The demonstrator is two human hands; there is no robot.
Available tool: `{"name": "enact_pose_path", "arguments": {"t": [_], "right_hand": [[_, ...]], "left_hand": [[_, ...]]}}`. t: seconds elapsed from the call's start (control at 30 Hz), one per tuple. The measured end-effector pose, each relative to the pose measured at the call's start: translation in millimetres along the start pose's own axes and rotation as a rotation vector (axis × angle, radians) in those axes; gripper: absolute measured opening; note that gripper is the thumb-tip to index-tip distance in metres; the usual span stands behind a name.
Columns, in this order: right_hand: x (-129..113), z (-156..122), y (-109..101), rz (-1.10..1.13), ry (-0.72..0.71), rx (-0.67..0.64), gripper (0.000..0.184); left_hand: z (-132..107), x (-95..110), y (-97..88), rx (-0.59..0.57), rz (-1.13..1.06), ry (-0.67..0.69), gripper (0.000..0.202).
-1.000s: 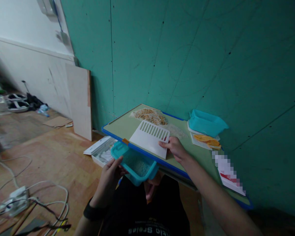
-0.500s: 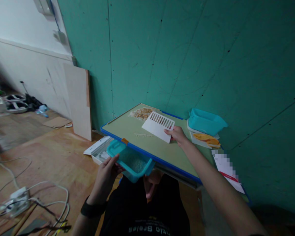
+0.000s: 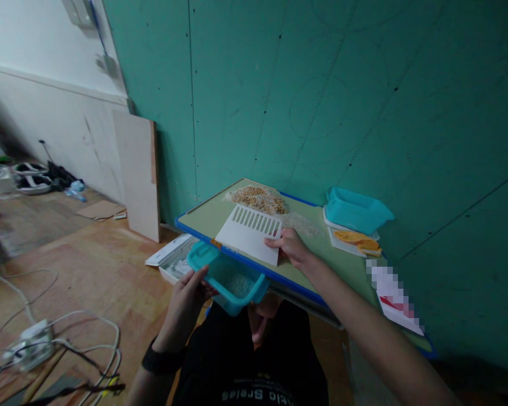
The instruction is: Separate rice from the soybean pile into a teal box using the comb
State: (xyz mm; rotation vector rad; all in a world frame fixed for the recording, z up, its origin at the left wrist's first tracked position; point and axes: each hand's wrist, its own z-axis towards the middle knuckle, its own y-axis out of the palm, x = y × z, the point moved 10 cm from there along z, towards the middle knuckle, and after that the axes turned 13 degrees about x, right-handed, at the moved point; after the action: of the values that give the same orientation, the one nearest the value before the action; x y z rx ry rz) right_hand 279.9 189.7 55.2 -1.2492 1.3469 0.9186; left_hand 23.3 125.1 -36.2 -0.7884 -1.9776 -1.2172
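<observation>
My right hand grips the right edge of a white slotted scraper, its thumb on top. The scraper lies tilted on the green tabletop, its plain edge by the blue front rim and its slots facing the wall. Below that rim, my left hand holds a teal plastic bin by its left side. Small pale grains cover part of the bin's bottom. Behind the scraper spreads a pile of yellowish beans mixed with pale grains, and a thin scatter of grains lies right of it.
Another teal bin sits on a white container with an orange cloth at the table's right. A green wall stands behind. A white box is under the left edge. Cables and a power strip lie on the floor.
My right hand has drawn the scraper toward me, to the front rim above the bin. More of the bean pile shows behind it. My left hand and the bin have barely moved.
</observation>
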Motion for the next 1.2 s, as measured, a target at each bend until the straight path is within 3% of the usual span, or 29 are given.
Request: {"name": "enact_pose_path", "arguments": {"t": [0.17,0.37,0.53,0.93,1.03,1.13,1.2], "right_hand": [[-1,-10,2,0.095,-0.019,-0.015,0.033],[-3,-5,-15,0.073,-0.082,0.091,0.038],[-1,-17,-6,0.034,-0.071,0.015,0.037],[-8,-28,-9,0.025,-0.101,-0.002,0.04],[-16,-35,-43,-0.029,-0.155,0.098,0.044],[-32,-52,-110,-0.203,-0.354,0.369,0.04],[-43,-74,-155,-0.465,-0.519,0.604,0.034]], "left_hand": [[-3,2,1.9,0.01,0.008,0.003,0.039],[-6,4,3.8,-0.014,0.012,0.023,0.036],[-10,0,3.4,-0.002,0.003,0.008,0.036],[-15,-12,9.8,-0.03,0.015,-0.034,0.04],[-18,-16,5.6,-0.025,0.016,-0.04,0.039],[-19,-23,-3.4,-0.012,0.014,-0.053,0.036],[-20,-31,-10.8,-0.009,0.02,-0.075,0.037]]}}
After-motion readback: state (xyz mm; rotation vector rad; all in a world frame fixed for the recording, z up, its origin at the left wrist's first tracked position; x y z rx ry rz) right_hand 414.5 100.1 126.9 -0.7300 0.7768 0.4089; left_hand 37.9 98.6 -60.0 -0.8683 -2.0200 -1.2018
